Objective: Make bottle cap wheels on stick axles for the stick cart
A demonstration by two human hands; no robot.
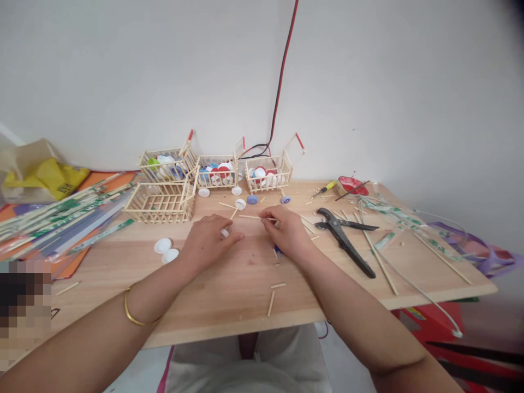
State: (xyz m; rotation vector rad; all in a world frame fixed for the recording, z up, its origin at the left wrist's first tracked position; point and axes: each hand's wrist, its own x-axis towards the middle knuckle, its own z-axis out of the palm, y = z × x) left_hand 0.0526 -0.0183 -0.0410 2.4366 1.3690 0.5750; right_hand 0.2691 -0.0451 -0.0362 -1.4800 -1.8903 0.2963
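Observation:
My left hand (210, 240) is low over the table, its fingers curled around a thin wooden stick (234, 212) with a white bottle cap (240, 204) on its far end. Another white cap (224, 233) shows between that thumb and forefinger. My right hand (289, 229) pinches a second thin wooden stick (249, 216), which points left across the gap between my hands. Something dark blue (279, 249) is partly hidden beneath the right hand. Two loose white caps (162, 245) lie left of my left wrist.
Small stick-built carts (268, 174) filled with bottle caps stand along the wall, with a stick basket (159, 202) before them. Black pliers (346, 243), a yellow-handled cutter (327, 187) and a red dish (352, 185) are at right. Bundled sticks (61, 213) lie left.

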